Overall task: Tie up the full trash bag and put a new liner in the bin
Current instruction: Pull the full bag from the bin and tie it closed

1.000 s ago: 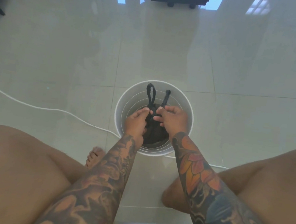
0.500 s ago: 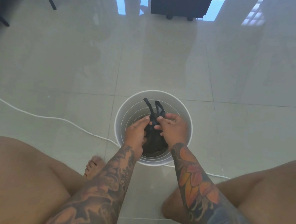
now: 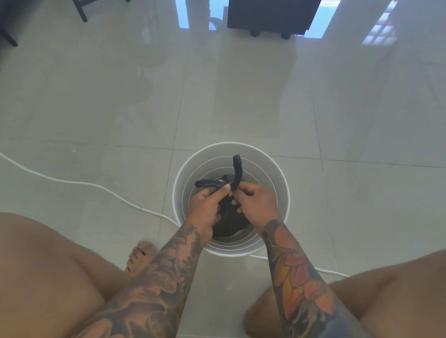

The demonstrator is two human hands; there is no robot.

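On glossy tiled floor [image 3: 112,107] — white bin [image 3: 282,191], white cable [image 3: 50,177].

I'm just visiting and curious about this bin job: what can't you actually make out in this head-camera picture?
- Trash bag contents and fullness: opaque black plastic, with the left hand and right hand over it.
- Whether a knot is formed: fingers cover where the bag handles cross.
- Bin near wall: hidden behind both forearms.
- White cable ends: cut off by the left edge and the right leg.
- New liner: none visible.
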